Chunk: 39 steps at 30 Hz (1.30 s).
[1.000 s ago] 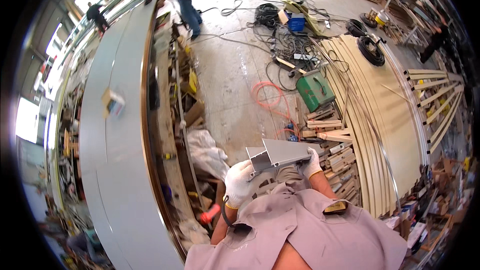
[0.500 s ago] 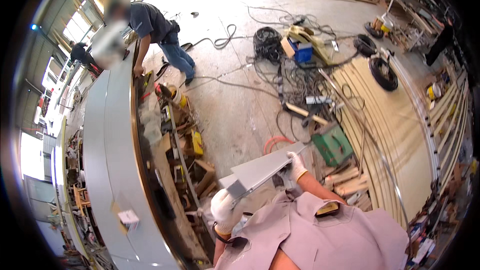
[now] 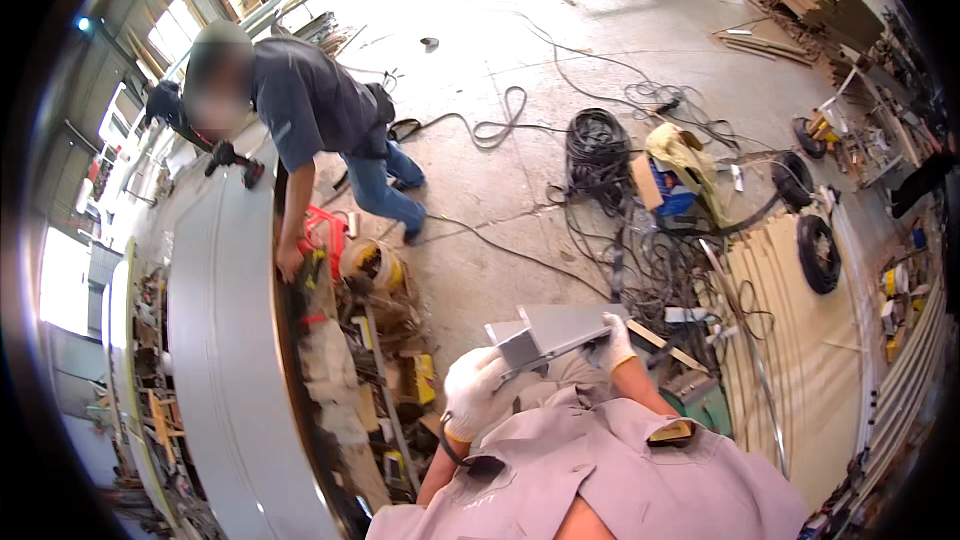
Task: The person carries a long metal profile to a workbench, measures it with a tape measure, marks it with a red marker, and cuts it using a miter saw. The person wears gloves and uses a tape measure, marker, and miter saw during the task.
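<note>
Both my hands wear white work gloves. A grey bent sheet-metal piece [image 3: 566, 330] is held level in front of my body. My left hand [image 3: 472, 392] is closed round its left end, next to a squared-off lip. At the other end my right hand [image 3: 618, 344] grips the edge, with some fingers hidden beneath the metal. To my left lies a long grey panel [image 3: 225, 340] on a bench, apart from my hands. A co-worker [image 3: 320, 105] leans over its far end, one hand resting near the panel's edge and a cordless drill [image 3: 238, 162] at the other side.
Beside the panel are a bucket [image 3: 372, 268] and a yellow box [image 3: 425, 378] among scraps. Black cable coils [image 3: 597, 145] and loose cables spread over the concrete floor. A green case [image 3: 700, 405] sits near my right arm, with long beige strips [image 3: 790, 340] beyond.
I have come nearer the co-worker and the panel's far end. The metal piece remains in both hands, now appearing shorter. The green case has slipped partly behind my right arm.
</note>
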Tool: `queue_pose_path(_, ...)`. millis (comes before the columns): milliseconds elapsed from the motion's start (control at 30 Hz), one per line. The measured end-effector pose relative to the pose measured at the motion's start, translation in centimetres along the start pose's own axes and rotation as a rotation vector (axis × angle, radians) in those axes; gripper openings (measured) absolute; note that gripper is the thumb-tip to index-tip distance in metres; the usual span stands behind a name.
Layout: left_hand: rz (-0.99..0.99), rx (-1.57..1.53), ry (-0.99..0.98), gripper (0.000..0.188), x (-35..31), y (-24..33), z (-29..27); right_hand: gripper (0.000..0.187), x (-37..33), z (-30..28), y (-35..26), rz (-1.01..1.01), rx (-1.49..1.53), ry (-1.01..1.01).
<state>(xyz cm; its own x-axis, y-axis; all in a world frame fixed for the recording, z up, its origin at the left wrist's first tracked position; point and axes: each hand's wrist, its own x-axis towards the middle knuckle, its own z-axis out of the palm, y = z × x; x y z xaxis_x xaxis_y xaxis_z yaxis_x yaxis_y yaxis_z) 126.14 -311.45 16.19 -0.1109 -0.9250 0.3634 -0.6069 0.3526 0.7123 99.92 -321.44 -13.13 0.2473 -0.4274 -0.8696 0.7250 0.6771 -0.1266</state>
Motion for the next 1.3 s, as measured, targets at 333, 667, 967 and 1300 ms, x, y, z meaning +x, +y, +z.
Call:
queue_pose_path(333,-0.017,0.013,0.044,0.028,33.0,-21.2,-4.5,0.03,19.6,30.2,-15.3,0.068,0.06,-0.156)
queue_pose_path(667,-0.681,-0.31,0.576,0.02,54.7,-42.2,-9.0,0.03,37.3,65.2,-27.6,-0.054,-0.05,0.017)
queue_pose_path(967,-0.71,-0.629,0.864,0.019,80.4,-69.3,-14.8,0.022,54.9,94.7,-40.3,-0.16,0.002,-0.16)
queue_pose_path(1300,-0.615,-0.839,0.888,0.028,107.1,-94.2,-25.9,0.023,71.7,128.6,-49.3,-0.23,-0.102,-0.407)
